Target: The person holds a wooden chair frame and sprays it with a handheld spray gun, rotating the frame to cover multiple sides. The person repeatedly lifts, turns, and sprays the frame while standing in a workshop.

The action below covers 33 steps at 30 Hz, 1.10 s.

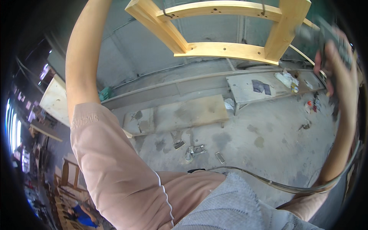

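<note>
My right hand (339,57), smeared by motion at the upper right, is closed round a dark spray gun (329,36). The gun is raised beside the right side of a pale wooden frame (226,50), apart from it as far as I can see. Dark metal hooks (165,9) reach the frame's upper rail, and it hangs above the floor. Holes show along both curved rails. A hose (264,179) curves from below my right forearm toward my waist. My left arm (82,57) stretches up past the top edge, left of the frame, so the left hand is out of sight.
Below stand a low stained bench (184,113) and a table (245,97) bearing a dark sheet and crumpled white plastic. Another spray gun (194,152) and small blocks lie on the grey floor. A person in blue (85,216) is at the lower left, near wooden furniture.
</note>
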Each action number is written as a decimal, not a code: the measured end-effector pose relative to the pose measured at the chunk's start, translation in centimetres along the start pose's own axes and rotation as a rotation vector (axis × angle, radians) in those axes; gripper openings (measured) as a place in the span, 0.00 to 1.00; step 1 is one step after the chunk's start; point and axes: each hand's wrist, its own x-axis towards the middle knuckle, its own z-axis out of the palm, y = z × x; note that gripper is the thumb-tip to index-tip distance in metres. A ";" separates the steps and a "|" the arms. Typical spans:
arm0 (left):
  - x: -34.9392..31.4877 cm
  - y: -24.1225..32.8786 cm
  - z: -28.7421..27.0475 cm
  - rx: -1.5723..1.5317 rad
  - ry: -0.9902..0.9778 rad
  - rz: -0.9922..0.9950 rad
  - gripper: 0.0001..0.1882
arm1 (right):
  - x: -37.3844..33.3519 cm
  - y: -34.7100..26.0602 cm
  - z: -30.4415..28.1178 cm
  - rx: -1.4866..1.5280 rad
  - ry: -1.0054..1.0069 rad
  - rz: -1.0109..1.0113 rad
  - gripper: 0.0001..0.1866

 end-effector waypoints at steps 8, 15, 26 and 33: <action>2.5 0.1 1.8 0.130 -0.031 0.273 0.10 | 3.9 -16.6 8.4 -0.325 -0.189 -0.196 0.15; 3.0 0.2 2.7 0.222 0.010 0.408 0.11 | 4.4 -21.2 15.8 -0.095 -0.470 -0.174 0.17; 2.2 -2.0 2.8 0.384 0.070 0.314 0.14 | 10.7 -9.1 10.1 -0.340 0.079 -0.049 0.22; -1.9 0.4 -1.1 0.755 0.297 0.361 0.25 | 5.8 -10.5 13.1 -0.264 -0.155 -0.183 0.19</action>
